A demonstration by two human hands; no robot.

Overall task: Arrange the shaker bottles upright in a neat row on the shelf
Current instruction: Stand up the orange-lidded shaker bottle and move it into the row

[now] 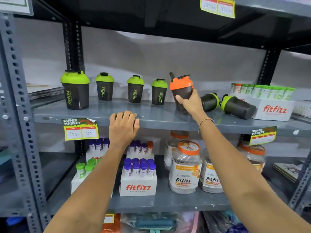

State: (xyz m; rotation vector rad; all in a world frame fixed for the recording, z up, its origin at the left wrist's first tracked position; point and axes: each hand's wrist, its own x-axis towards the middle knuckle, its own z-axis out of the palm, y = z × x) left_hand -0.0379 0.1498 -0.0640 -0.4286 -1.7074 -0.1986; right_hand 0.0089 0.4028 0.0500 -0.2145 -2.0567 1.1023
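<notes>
- On the middle grey shelf (101,115), as seen from the head camera, four green-lidded shaker bottles are stood upright in a row: a large one (75,89) at the left, then three smaller ones (104,86), (135,89), (159,91).
- Just right of that row, an orange-lidded shaker (181,91) is grasped around its dark body by the right hand (191,103); the bottle is tilted slightly, with its base at or just above the shelf.
- Behind that hand, two more green-lidded shakers (210,101), (237,106) are seen lying on their sides, beside a white fitfizz box (272,110) of tubes.
- The left hand (123,126) is curled over the shelf's front edge, with no bottle in it.
- A yellow price tag (80,129) is fixed below the edge.
</notes>
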